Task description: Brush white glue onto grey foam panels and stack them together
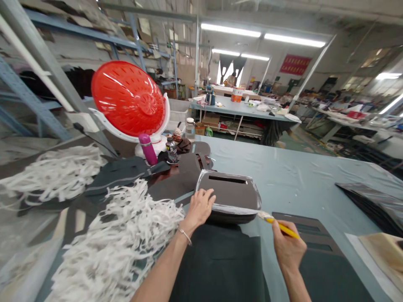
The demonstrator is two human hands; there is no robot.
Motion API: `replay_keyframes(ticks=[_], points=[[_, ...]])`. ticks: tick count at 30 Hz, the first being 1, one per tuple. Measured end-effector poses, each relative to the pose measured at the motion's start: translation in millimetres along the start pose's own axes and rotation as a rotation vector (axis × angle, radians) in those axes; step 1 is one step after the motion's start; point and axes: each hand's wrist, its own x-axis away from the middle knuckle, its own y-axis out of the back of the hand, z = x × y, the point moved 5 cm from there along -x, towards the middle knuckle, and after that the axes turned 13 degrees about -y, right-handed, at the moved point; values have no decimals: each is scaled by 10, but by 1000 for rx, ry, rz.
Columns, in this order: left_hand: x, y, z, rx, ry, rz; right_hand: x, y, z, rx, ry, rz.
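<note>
In front of me lies a stack of dark, rounded panels (234, 193) with a long slot near its far side and a white coating along its edges. My left hand (200, 204) rests on the stack's near left corner, fingers bent and pressing down on it. A brush (285, 229) with a yellow handle is gripped in my right hand (288, 245). Its whitish bristles are at the near right corner of the stack; whether they touch it I cannot tell. Below the stack, a dark green sheet (223, 264) covers the table.
Piles of white strips (126, 247) spread at left. Behind them stand a purple bottle (147, 149), a dark jar (171, 150) and a red fan-like dish (132, 98). Dark slotted panels (310, 228) lie right, with a plastic-wrapped stack (374, 205) beyond, on the blue-green table (302, 180).
</note>
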Motion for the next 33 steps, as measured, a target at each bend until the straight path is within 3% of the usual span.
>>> replay_keyframes(ticks=[1, 3, 7, 10, 12, 16, 18, 20, 23, 26, 28, 33], points=[[9, -16, -57, -51, -18, 2, -60, -23, 56, -5, -13, -49], [24, -48, -158, -144, -40, -13, -50, -307, 328, -100, -1, -1], [44, -101, -239, -253, -26, -50, 321, -1331, 1108, -358, 116, 394], [53, -128, -219, -262, -30, -43, 450, -1770, 1267, -372, 167, 536], [62, -134, -189, -255, -22, -61, 268, -1744, 1060, -304, 147, 472], [74, -166, -155, -243, -1, -99, -360, -1274, 505, -95, 2, 74], [76, -190, -161, -247, -3, -103, -430, -1186, 515, -84, -3, 2], [78, -205, -171, -262, -7, -105, -252, -1339, 773, -176, 104, 113], [81, -212, -174, -290, -20, -100, 200, -1792, 1253, -308, 298, 407], [84, -206, -163, -303, -32, -85, 263, -2015, 1297, -248, 298, 459], [83, -190, -162, -307, -31, -84, 8, -1892, 1058, -148, 242, 348], [23, -153, -251, -314, -6, -94, -731, -1170, 338, 73, 91, -11]])
